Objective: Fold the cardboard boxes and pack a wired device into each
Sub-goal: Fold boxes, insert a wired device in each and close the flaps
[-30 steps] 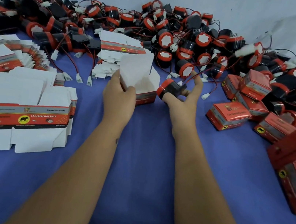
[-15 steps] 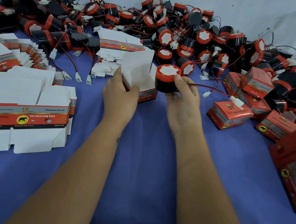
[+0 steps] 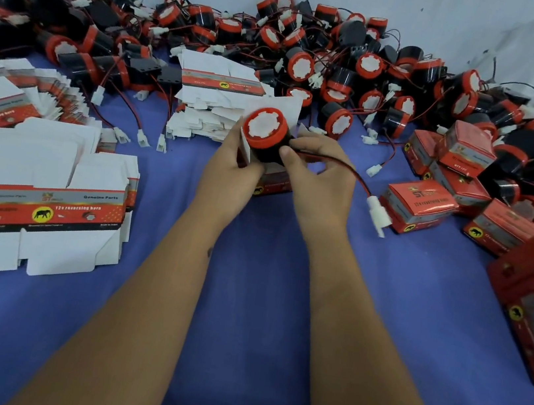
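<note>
A folded red and white cardboard box (image 3: 273, 182) stands on the blue cloth at the centre, its white flap up. My left hand (image 3: 229, 165) grips the box's left side. My right hand (image 3: 318, 172) pinches a black horn with a red rim and white face (image 3: 264, 132), holding it over the box's open top. The horn's red and black wire (image 3: 350, 171) trails right to a white plug (image 3: 378, 213).
A big heap of wired horns (image 3: 315, 57) fills the back. Flat box blanks lie in stacks at the left (image 3: 42, 189) and behind the hands (image 3: 211, 103). Packed red boxes (image 3: 417, 204) pile up at the right. A white wall rises behind the heap.
My right hand lifted a horn from the heap's edge and brought it left over the open box, its wire trailing. My left hand has kept its hold on the box.
</note>
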Tool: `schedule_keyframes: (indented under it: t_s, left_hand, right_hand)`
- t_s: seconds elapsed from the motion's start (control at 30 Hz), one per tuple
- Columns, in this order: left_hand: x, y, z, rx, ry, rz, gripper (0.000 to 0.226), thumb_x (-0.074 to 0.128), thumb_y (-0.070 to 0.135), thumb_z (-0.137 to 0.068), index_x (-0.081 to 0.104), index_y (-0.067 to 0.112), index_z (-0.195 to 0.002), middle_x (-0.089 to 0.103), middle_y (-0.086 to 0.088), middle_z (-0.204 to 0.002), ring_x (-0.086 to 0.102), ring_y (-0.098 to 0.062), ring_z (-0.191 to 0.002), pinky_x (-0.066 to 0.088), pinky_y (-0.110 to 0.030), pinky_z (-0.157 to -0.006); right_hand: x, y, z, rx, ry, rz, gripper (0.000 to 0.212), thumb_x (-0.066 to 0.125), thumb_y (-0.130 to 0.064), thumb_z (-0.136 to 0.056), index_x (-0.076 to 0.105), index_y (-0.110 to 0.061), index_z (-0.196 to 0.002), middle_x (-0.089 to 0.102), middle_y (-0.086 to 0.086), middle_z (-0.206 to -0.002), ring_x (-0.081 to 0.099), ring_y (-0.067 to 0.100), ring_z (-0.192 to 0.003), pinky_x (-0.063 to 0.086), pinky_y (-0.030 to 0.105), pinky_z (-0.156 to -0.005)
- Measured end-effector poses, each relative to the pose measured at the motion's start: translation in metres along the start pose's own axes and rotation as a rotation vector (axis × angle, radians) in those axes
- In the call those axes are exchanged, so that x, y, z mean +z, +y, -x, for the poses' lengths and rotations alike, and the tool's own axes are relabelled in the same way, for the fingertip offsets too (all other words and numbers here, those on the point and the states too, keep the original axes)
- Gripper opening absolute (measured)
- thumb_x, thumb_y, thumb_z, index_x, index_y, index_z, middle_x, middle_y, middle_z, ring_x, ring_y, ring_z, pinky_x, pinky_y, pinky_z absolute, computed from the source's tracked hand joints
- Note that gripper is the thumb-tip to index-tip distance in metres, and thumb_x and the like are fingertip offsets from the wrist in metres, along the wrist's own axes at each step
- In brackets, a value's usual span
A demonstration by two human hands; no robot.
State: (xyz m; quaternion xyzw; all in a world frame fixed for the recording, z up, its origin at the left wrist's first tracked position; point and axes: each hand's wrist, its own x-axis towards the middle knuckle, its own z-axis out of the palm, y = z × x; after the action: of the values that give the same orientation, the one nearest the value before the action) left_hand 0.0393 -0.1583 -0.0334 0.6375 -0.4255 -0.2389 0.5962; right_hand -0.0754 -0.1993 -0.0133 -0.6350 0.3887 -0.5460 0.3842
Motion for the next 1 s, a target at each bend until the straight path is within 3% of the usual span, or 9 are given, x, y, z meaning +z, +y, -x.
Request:
schedule_keyframes:
  t_s: [0.07, 0.13, 0.33, 0.43, 0.53, 0.67, 0.8, 0.93, 1.0]
  left_hand:
    - [-0.001, 0.0, -0.001, -0.03, -0.014, 0.027, 0.064, 0.055, 0.011, -0.085, 0.047, 0.046, -0.137, 0.063, 0.035, -0.101, 0.059, 0.011, -0.097, 0.05, -0.017, -0.082]
    - [-0.003, 0.001, -0.002, -0.039, -0.005, 0.053, 0.058, 0.058, 0.009, -0.085, 0.053, 0.05, -0.125, 0.066, 0.032, -0.096, 0.061, 0.011, -0.094, 0.049, -0.013, -0.076]
    - [-0.009, 0.006, 0.001, 0.036, -0.171, 0.183, 0.064, 0.067, 0.021, -0.08, 0.048, 0.026, -0.141, 0.063, 0.005, -0.129, 0.059, -0.006, -0.118, 0.05, -0.02, -0.093]
    - [-0.009, 0.007, 0.001, 0.082, -0.191, 0.077, 0.084, 0.08, 0.027, -0.07, 0.04, 0.024, -0.144, 0.055, 0.003, -0.136, 0.054, -0.003, -0.123, 0.047, -0.015, -0.093]
    - [-0.012, 0.002, 0.0, 0.079, -0.226, 0.097, 0.085, 0.085, 0.009, -0.074, 0.038, 0.021, -0.144, 0.058, 0.012, -0.127, 0.058, 0.009, -0.111, 0.048, -0.01, -0.086]
    - [-0.016, -0.002, -0.003, 0.055, -0.235, 0.093, 0.073, 0.086, 0.018, -0.073, 0.048, 0.024, -0.136, 0.064, 0.011, -0.123, 0.06, 0.001, -0.111, 0.049, -0.016, -0.09]
    - [-0.013, -0.001, -0.002, 0.045, -0.265, 0.019, 0.074, 0.09, 0.023, -0.068, 0.05, 0.029, -0.13, 0.063, 0.014, -0.124, 0.058, 0.0, -0.113, 0.047, -0.009, -0.086]
    - [-0.011, -0.001, 0.0, 0.055, -0.263, 0.018, 0.058, 0.083, 0.017, -0.079, 0.052, 0.028, -0.127, 0.064, 0.013, -0.12, 0.059, 0.001, -0.11, 0.047, -0.012, -0.087]
    - [-0.01, -0.001, 0.0, 0.067, -0.22, 0.005, 0.055, 0.08, 0.017, -0.081, 0.053, 0.025, -0.128, 0.064, 0.011, -0.119, 0.059, -0.002, -0.109, 0.049, -0.014, -0.087]
  right_hand:
    - [0.002, 0.003, 0.001, -0.144, 0.089, 0.286, 0.003, 0.077, -0.023, -0.082, 0.074, -0.022, -0.082, 0.051, -0.007, -0.119, 0.039, 0.011, -0.11, 0.029, 0.007, -0.087]
    - [0.002, 0.005, 0.001, -0.184, 0.138, 0.419, 0.004, 0.076, -0.028, -0.081, 0.075, -0.024, -0.082, 0.046, 0.001, -0.132, 0.035, 0.016, -0.116, 0.022, 0.014, -0.092]
    - [-0.003, 0.008, -0.002, -0.073, 0.048, 0.413, 0.007, 0.066, -0.028, -0.086, 0.073, -0.026, -0.089, 0.041, -0.002, -0.138, 0.03, 0.021, -0.128, 0.027, 0.038, -0.106]
    - [-0.004, 0.011, -0.003, -0.046, -0.027, 0.461, 0.009, 0.066, -0.027, -0.088, 0.074, -0.029, -0.091, 0.04, -0.004, -0.143, 0.026, 0.018, -0.132, 0.024, 0.038, -0.109]
    - [-0.007, 0.01, -0.005, -0.006, -0.103, 0.423, 0.009, 0.066, -0.025, -0.089, 0.075, -0.028, -0.091, 0.038, -0.004, -0.148, 0.024, 0.018, -0.137, 0.024, 0.04, -0.112]
    - [-0.01, 0.008, -0.006, -0.12, -0.018, 0.425, 0.012, 0.07, -0.015, -0.086, 0.078, -0.021, -0.094, 0.045, 0.005, -0.144, 0.032, 0.027, -0.132, 0.031, 0.035, -0.105]
    - [-0.011, 0.008, -0.006, -0.295, 0.084, 0.547, 0.041, 0.071, -0.003, -0.077, 0.07, -0.02, -0.114, 0.05, 0.011, -0.132, 0.045, 0.029, -0.115, 0.037, 0.031, -0.092]
    - [-0.01, 0.013, -0.006, -0.261, -0.024, 0.595, 0.038, 0.063, 0.003, -0.079, 0.069, -0.014, -0.112, 0.058, 0.009, -0.12, 0.046, 0.03, -0.111, 0.044, 0.044, -0.088]
    - [-0.007, 0.012, -0.005, -0.254, -0.064, 0.59, 0.033, 0.059, 0.001, -0.084, 0.068, -0.011, -0.114, 0.057, 0.009, -0.121, 0.046, 0.029, -0.113, 0.044, 0.041, -0.09]
